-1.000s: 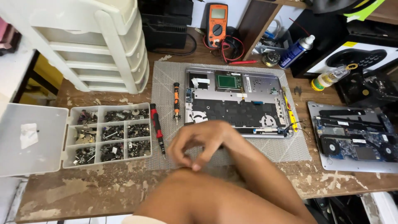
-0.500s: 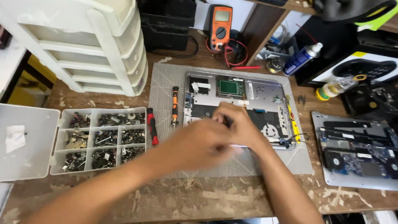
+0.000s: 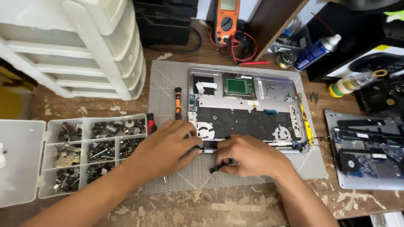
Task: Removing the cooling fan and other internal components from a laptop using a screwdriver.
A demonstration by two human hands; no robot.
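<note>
An opened silver laptop chassis (image 3: 269,90) lies on a grey mat (image 3: 166,84), its black keyboard backing and green board exposed. My left hand (image 3: 166,149) rests at the chassis's near left corner, fingers pinched on a small dark hinge piece (image 3: 209,146) at the edge. Right beside it, my right hand (image 3: 250,157) is curled around a small black tool (image 3: 215,169), whose tip pokes out to the left over the mat. The two hands almost touch.
A clear parts box (image 3: 90,149) of screws sits left, lid open. An orange-black screwdriver (image 3: 178,102) and a red-handled tool (image 3: 150,123) lie on the mat. White drawers (image 3: 84,50), a multimeter (image 3: 227,19), a spray can (image 3: 315,52), a bottle (image 3: 351,84) and another laptop base (image 3: 366,151) surround.
Both hands moved away from my body, out to the chassis's near edge. They now sit side by side, the right one holding the black tool.
</note>
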